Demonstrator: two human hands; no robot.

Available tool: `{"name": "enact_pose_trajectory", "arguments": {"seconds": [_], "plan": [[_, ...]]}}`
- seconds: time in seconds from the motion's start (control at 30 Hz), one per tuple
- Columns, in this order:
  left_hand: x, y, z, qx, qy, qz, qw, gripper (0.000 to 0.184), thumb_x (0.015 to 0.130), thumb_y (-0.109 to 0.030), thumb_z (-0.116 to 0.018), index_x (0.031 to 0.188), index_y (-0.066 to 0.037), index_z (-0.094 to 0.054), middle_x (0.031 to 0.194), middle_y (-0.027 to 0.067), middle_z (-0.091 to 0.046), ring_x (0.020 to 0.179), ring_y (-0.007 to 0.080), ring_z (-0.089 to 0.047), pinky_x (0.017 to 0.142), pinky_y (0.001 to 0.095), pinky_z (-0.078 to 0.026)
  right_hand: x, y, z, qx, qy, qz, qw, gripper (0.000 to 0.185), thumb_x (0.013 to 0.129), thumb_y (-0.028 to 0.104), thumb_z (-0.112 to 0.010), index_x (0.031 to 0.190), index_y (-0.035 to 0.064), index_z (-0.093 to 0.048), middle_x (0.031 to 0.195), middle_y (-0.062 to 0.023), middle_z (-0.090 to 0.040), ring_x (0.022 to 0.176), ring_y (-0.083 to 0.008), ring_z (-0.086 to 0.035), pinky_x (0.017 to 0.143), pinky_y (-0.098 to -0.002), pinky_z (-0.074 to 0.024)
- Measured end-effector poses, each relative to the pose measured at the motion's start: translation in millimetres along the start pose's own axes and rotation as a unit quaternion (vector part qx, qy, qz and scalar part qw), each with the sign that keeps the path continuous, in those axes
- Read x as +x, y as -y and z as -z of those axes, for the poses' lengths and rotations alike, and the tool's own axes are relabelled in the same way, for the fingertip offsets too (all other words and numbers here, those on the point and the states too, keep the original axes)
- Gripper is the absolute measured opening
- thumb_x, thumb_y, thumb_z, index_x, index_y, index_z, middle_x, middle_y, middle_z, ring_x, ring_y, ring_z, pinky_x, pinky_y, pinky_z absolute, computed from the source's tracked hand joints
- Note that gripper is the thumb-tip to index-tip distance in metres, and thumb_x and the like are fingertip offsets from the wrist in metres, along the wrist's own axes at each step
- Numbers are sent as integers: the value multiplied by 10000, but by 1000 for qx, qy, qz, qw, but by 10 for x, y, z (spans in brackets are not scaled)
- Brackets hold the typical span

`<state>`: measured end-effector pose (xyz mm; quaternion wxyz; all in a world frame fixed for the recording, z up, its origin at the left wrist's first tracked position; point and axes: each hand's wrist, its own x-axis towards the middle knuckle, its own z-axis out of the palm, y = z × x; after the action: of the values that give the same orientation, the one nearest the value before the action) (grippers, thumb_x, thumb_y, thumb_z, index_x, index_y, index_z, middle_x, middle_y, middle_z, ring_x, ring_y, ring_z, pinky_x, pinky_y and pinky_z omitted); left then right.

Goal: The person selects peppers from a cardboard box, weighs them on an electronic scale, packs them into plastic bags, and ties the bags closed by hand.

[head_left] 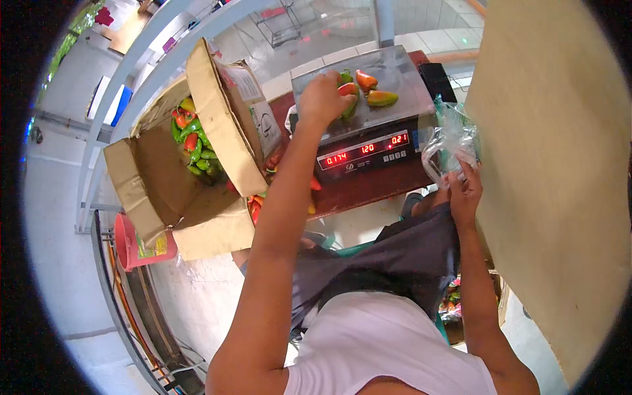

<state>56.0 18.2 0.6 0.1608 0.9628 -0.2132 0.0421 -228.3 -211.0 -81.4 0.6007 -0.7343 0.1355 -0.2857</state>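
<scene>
My left hand (pixel 322 100) reaches over the metal pan of a digital scale (pixel 388 64), its fingers closed at the peppers by the pan's left part; whether it grips one is hard to tell. Beside it on the pan lie a red-orange pepper (pixel 366 81) and a yellow-green pepper (pixel 382 99). The scale's display (pixel 363 150) glows with red digits, 0.174, 1.20 and 0.21. To the right of the scale, my right hand (pixel 466 191) pinches the lower part of a clear plastic bag (pixel 454 139).
An open cardboard box (pixel 148 174) holding green and red peppers (pixel 195 141) stands left of the scale. More peppers lie on the dark red table (pixel 382 191). A pink bucket (pixel 141 245) is at lower left; a large tan panel (pixel 553 164) rises at right.
</scene>
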Motion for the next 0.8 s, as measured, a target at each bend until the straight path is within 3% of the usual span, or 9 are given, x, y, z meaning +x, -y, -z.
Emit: {"name": "enact_pose_trajectory", "arguments": {"seconds": [0.2, 0.3, 0.47, 0.5, 0.53, 0.57, 0.63, 0.7, 0.8], "plan": [[-46, -241, -160, 71, 24, -13, 997, 452, 722, -317, -801, 995, -8, -619, 980, 218, -686, 993, 373, -669, 832, 462, -550, 21, -164, 22, -69, -1, 84, 994, 405, 886, 21, -630, 1288, -3, -591, 1253, -136, -579, 1043, -195, -620, 826, -304, -525], [-84, -322, -328, 74, 30, -37, 996, 354, 767, -246, -747, 1000, -18, -611, 998, 215, -690, 954, 372, -679, 807, 450, -562, -20, -242, 56, -40, 25, -50, 998, 503, 843, 87, -687, 1313, -33, -553, 1248, -174, -585, 1142, -265, -589, 925, -359, -501], [-269, -352, 64, -43, -32, -33, 998, 215, 845, -92, -662, 1049, -33, -629, 1034, 146, -698, 842, 305, -717, 751, 398, -575, 60, 145, -76, -268, 96, -48, 958, 656, 772, 147, -735, 1361, -29, -508, 1327, -208, -556, 1173, -269, -589, 978, -330, -469], [-376, -498, 219, -264, -9, -14, 964, 241, 839, -73, -670, 1071, -31, -623, 1032, 124, -693, 835, 287, -712, 750, 398, -572, 100, 279, -133, -278, 109, -66, 952, 680, 761, 167, -745, 1366, -27, -503, 1332, -217, -552, 1183, -271, -585, 981, -323, -467], [-537, -655, 386, -471, 19, 9, 882, 269, 833, -53, -679, 1093, -29, -616, 1030, 103, -689, 828, 268, -708, 750, 399, -568, 154, 484, -194, -290, 140, -5, 947, 705, 755, 186, -749, 1380, -17, -495, 1245, -210, -614, 1031, -233, -668, 890, -303, -517], [-715, -751, 460, -653, 46, 36, 755, 299, 827, -33, -688, 1116, -27, -609, 1028, 82, -684, 820, 250, -703, 749, 399, -565, 229, 849, -271, -245, 175, -85, 950, 715, 749, 171, -751, 1387, -14, -487, 1186, -196, -636, 955, -222, -681, 837, -309, -533], [-1070, -918, 217, -614, 26, -48, 787, 372, 805, 27, -698, 1154, -41, -589, 996, 41, -660, 849, 206, -675, 774, 406, -557, 357, 1492, -421, -147, 252, -238, 926, 738, 738, 139, -755, 1402, -10, -471, 1068, -167, -680, 804, -199, -705, 730, -321, -565], [-1302, -957, 1, -522, 36, -159, 837, 449, 770, -19, -728, 1189, -45, -567, 995, 107, -688, 903, 269, -691, 814, 401, -546, 359, 1234, -450, -106, 256, -219, 935, 703, 721, 53, -742, 1374, 4, -485, 929, -118, -684, 657, -164, -678, 575, -335, -556], [-1417, -874, -337, -258, 178, -60, 948, 372, 831, -130, -694, 1186, -72, -598, 1052, 173, -684, 929, 337, -672, 832, 418, -531, 354, 882, -460, -156, 280, -164, 933, 627, 698, 33, -748, 1293, 39, -551, 975, -119, -676, 748, -192, -684, 621, -349, -559]]}}
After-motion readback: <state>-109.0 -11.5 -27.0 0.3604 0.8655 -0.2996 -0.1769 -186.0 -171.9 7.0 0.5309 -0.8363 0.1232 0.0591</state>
